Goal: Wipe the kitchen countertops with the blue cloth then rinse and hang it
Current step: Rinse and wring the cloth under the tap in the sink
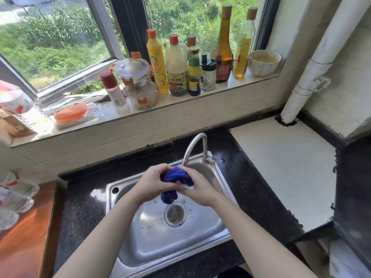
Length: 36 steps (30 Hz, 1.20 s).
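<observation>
Head view: two bare forearms reach in over a stainless steel sink basin (128, 247) set in a black speckled stone bench (80, 209).
Cloth: dark blue terry cloth (176, 176), bunched up and held above the basin, just below the spout mouth of the curved chrome tap (195, 144); not touching the basin floor.
Left grip (152, 183): fingers curled round the left side of the bunch, clamped on it.
Right grip (198, 189): fingers curled round the right side, clamped on the same bunch.
Key relation: the cloth sits between the two grips, both equally near. A tail hangs out below them toward the round steel drain strainer (175, 214), so the long axis runs roughly up-down.
Step, judged: rinsing or squeezing; hanging not yet done.
Next move, judged: twist the grips against each other along that axis, keeping the tail over the drain.
Water: cannot tell if it runs; droplets on the basin floor.
Risk, judged: drips onto the bench if the cloth leaves the basin unwrung.
Surface: wet steel, likely slick; white slab (281, 169) to the right, reddish wooden top (26, 237) to the left.
Room: tiled windowsill (200, 103) crowded with sauce bottles and jars, white drain pipe (313, 63) in the corner; no hanging spot clearly seen.
</observation>
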### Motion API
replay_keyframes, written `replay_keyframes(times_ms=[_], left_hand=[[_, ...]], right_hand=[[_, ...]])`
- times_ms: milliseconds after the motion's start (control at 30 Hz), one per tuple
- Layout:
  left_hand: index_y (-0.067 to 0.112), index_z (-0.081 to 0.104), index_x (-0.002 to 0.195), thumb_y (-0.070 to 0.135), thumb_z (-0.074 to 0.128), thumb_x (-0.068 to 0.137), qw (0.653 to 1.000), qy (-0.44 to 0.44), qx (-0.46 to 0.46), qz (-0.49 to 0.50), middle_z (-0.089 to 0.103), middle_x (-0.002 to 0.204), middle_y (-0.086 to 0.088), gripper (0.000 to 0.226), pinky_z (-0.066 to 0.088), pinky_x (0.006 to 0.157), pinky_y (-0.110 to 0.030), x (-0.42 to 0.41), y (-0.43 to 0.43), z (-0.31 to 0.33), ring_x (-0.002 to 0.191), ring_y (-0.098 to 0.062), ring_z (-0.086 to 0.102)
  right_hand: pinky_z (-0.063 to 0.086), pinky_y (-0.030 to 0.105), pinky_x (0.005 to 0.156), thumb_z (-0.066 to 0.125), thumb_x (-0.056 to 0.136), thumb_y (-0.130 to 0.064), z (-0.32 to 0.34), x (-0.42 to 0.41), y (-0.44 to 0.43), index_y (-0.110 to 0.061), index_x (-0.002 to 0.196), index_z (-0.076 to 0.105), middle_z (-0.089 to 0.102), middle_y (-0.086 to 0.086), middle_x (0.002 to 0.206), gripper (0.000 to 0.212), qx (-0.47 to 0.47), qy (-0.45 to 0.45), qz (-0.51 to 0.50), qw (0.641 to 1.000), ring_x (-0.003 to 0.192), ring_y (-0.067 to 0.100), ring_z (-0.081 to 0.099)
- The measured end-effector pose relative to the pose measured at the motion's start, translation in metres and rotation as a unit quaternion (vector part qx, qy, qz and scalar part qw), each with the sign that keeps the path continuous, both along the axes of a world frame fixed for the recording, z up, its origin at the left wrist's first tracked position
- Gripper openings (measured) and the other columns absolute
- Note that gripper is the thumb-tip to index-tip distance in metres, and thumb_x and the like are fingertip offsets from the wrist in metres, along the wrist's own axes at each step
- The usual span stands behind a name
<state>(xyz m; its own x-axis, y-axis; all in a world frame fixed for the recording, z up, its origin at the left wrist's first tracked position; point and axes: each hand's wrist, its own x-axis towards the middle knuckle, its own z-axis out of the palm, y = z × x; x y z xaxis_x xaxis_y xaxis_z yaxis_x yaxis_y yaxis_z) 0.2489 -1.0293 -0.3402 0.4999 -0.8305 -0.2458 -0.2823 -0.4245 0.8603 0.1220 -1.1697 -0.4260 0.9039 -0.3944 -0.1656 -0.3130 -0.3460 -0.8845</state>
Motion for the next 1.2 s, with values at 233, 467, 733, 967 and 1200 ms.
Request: replay_keyframes(times_ms=[233, 467, 733, 967, 1200], left_hand=[[0.027, 0.051, 0.114, 0.001, 0.086, 0.071, 0.993, 0.014, -0.043, 0.108, 0.077, 0.088, -0.005, 0.061, 0.054, 0.069, -0.027, 0.003, 0.016, 0.001, 0.074, -0.014, 0.070], [0.019, 0.054, 0.123, -0.004, 0.082, 0.075, 0.971, 0.105, -0.116, 0.180, 0.078, 0.096, -0.004, 0.060, 0.057, 0.073, -0.028, -0.019, 0.006, -0.004, 0.084, -0.018, 0.073], [0.014, 0.055, 0.128, -0.002, 0.074, 0.084, 0.927, 0.261, -0.178, 0.202, 0.075, 0.104, -0.014, 0.050, 0.057, 0.079, -0.030, -0.032, -0.002, 0.003, 0.093, -0.023, 0.072], [0.009, 0.055, 0.127, -0.003, 0.070, 0.080, 0.860, 0.390, -0.215, 0.251, 0.074, 0.102, -0.015, 0.050, 0.060, 0.074, -0.029, -0.032, 0.007, -0.013, 0.089, -0.022, 0.072], [0.004, 0.050, 0.133, -0.003, 0.075, 0.068, 0.921, 0.336, -0.090, 0.177, 0.068, 0.106, -0.020, 0.070, 0.059, 0.075, -0.032, -0.003, 0.041, -0.040, 0.091, -0.024, 0.071]], right_hand=[[0.051, 0.026, 0.083, 0.062, 0.087, -0.008, 0.001, -0.024, -0.018, -0.032, 0.106, 0.065, 0.068, -0.011, 0.093, 0.030, -0.014, -0.009, -0.066, 0.998, 0.085, 0.007, 0.066], [0.055, 0.035, 0.089, 0.064, 0.089, -0.019, 0.000, -0.033, -0.006, -0.033, 0.112, 0.061, 0.071, -0.005, 0.103, 0.028, 0.028, 0.011, -0.041, 0.999, 0.095, 0.008, 0.069], [0.051, 0.023, 0.091, 0.091, 0.061, -0.045, -0.016, -0.018, 0.037, -0.048, 0.152, 0.021, 0.045, -0.015, 0.138, 0.115, 0.098, -0.053, -0.092, 0.990, 0.106, -0.001, 0.056], [0.049, 0.035, 0.100, 0.073, 0.080, -0.030, -0.027, -0.014, 0.044, -0.034, 0.150, 0.033, 0.057, -0.010, 0.135, 0.081, 0.036, -0.029, -0.162, 0.986, 0.119, 0.008, 0.056], [0.043, 0.031, 0.096, 0.059, 0.087, -0.017, -0.021, -0.030, -0.004, -0.023, 0.120, 0.055, 0.055, -0.005, 0.119, 0.034, -0.131, 0.040, -0.004, 0.991, 0.109, 0.019, 0.054]])
